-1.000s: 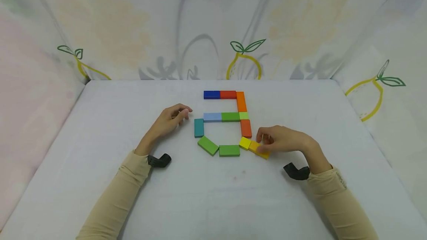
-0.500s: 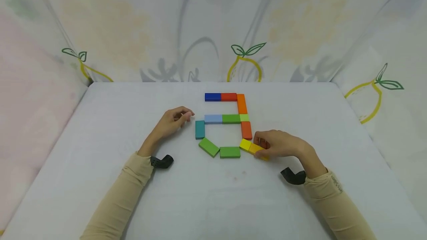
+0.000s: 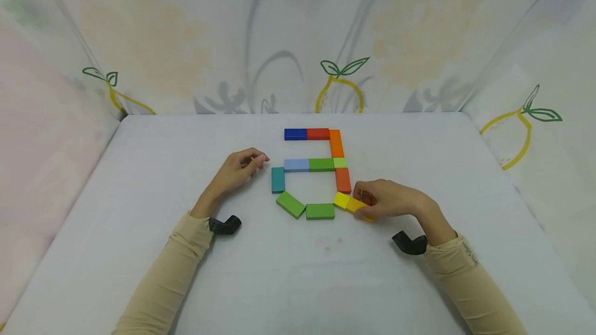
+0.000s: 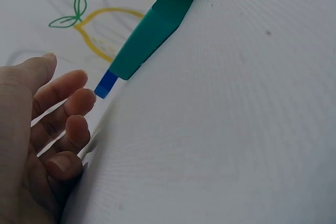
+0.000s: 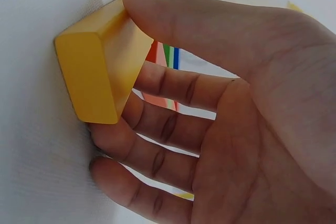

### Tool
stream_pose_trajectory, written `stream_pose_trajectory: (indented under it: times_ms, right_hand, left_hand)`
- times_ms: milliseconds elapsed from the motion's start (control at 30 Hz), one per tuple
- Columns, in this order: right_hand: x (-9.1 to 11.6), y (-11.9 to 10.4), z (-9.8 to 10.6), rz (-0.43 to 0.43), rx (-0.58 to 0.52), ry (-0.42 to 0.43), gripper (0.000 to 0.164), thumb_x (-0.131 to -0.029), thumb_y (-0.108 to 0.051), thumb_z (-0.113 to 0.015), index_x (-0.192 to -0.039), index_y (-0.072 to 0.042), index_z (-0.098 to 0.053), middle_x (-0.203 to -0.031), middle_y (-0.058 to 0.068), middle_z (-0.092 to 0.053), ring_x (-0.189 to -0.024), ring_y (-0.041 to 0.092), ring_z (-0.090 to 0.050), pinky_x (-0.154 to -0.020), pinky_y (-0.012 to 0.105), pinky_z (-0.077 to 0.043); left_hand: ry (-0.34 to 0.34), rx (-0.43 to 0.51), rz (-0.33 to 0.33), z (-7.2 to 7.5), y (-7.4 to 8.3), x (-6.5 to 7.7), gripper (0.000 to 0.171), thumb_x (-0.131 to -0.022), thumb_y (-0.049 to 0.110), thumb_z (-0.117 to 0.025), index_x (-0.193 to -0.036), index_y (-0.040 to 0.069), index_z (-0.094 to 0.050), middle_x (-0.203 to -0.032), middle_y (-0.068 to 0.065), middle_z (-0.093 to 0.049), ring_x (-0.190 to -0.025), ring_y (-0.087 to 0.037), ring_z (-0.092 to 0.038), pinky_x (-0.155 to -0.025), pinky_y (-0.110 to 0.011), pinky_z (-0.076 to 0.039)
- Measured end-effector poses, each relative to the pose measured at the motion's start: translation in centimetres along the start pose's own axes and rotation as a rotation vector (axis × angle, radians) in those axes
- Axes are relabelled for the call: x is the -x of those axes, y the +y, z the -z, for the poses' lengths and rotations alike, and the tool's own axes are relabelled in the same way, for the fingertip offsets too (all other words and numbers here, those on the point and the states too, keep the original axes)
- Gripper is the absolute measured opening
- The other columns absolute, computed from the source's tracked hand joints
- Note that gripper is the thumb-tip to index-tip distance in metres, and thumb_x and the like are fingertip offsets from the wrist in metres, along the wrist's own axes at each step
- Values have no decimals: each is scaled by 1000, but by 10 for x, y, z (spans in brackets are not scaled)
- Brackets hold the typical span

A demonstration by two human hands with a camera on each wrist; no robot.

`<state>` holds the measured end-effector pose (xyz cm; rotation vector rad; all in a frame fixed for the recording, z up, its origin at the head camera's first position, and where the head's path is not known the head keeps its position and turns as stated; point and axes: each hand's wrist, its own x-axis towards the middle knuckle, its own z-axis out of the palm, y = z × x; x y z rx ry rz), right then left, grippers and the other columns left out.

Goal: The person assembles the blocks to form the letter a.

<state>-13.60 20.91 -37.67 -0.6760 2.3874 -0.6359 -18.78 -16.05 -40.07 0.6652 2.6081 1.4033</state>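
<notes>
My right hand [image 3: 396, 199] holds a yellow-orange block [image 3: 356, 206] between thumb and fingers at the lower right of a figure of coloured blocks. In the right wrist view the thumb lies along the top of this block [image 5: 86, 77], with the fingers curled beyond it. The block's left end meets a small yellow block [image 3: 341, 200], and a red-orange block [image 3: 343, 180] lies just above that one. Beside the figure's left edge, my left hand [image 3: 239, 169] rests with loosely bent fingers, holding nothing. A teal block [image 3: 278, 180] is nearest to it.
More flat blocks form the figure: two green ones [image 3: 320, 211] along the bottom, a light blue one [image 3: 296, 165] and a green one across the middle, and dark blue [image 3: 295, 134], red and orange ones at the top. A white cloth [image 3: 298, 283] covers the table.
My right hand has shifted slightly left along the yellow-orange block, which has barely moved. The left hand stays beside the teal block. The whole head view has shifted slightly.
</notes>
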Motion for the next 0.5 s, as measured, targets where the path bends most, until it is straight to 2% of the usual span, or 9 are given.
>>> stream_pose_trajectory:
  times_ms: [500]
  right_hand:
    - [1,-1,2,8,-8,-6,27,-84,-31,-71,-100,-16,-55,-76,-2,-52,-70,12,-48,-63,24,-39]
  left_hand:
    - [-3,5,13,0,1,1,24,-98,19,-51,-107,1,-66,-83,-18,-60,-65,-13,-49,-58,-21,-38]
